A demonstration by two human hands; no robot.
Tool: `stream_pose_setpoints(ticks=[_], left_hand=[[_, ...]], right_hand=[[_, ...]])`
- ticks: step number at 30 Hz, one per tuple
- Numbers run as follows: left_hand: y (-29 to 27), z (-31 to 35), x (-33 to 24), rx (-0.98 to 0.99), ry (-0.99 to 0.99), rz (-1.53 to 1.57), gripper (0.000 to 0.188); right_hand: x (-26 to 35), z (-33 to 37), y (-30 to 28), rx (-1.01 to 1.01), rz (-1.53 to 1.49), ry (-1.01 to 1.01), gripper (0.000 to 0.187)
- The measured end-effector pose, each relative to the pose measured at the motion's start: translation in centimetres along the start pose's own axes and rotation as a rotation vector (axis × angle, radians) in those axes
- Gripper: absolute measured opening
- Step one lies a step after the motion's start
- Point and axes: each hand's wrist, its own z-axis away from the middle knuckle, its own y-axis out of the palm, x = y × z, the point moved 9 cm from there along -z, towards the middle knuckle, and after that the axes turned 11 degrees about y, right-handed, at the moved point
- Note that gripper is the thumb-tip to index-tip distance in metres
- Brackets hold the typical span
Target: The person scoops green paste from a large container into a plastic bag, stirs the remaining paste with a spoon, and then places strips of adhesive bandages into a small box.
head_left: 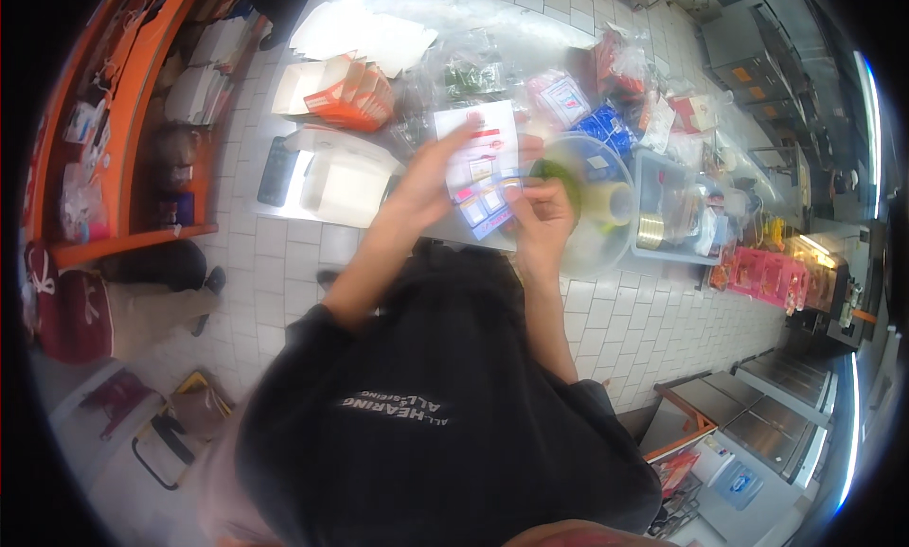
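Over the near edge of the metal table I hold a flat white paper piece (485, 154) with red, blue and yellow print; whether it is a sleeve or a leaflet, I cannot tell. My left hand (431, 183) grips it from the left, thumb across its front and fingertips showing behind its right side. My right hand (549, 211) pinches its lower right edge between thumb and fingers. Just behind my right hand is a large clear round tub (606, 244) with something green inside. An open white carton (346, 183) lies left of my left hand.
Orange-printed folded cartons (350, 97) and white sheets (360, 31) lie at the back left. Plastic bags (469, 69) and a blue packet (606, 129) sit farther back. A grey bin (672, 206) stands right of the tub. Orange shelving (133, 159) and a person's legs (156, 287) are at left.
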Motion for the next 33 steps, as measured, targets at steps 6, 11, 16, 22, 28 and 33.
stream_pose_setpoints(ticks=[6, 11, 16, 22, 28, 33], left_hand=[[0.4, -1.8, -1.3, 0.037, 0.076, 0.014, 0.060], [-0.2, -2.2, -1.0, 0.028, 0.081, -0.007, 0.058], [-0.4, -2.5, 0.5, 0.077, 0.044, -0.038, 0.062], [0.2, -2.5, 2.2, -0.025, 0.007, 0.009, 0.068], [2.2, -2.4, 2.8, 0.221, 0.078, 0.171, 0.100], [1.8, -1.9, 5.5, 0.049, 0.188, -0.136, 0.073]], right_hand=[[2.1, 0.4, -1.7, -0.127, -0.015, -0.049, 0.017], [6.0, 1.6, -2.4, -0.223, 0.224, -0.269, 0.011], [9.0, 2.6, 1.9, 0.034, 0.888, -0.520, 0.025], [6.4, 1.8, 4.6, 0.021, 1.191, -0.375, 0.034], [4.5, 0.1, -1.4, -0.229, 0.392, -0.112, 0.022], [1.1, 0.4, -1.2, -0.198, -0.332, 0.311, 0.021]])
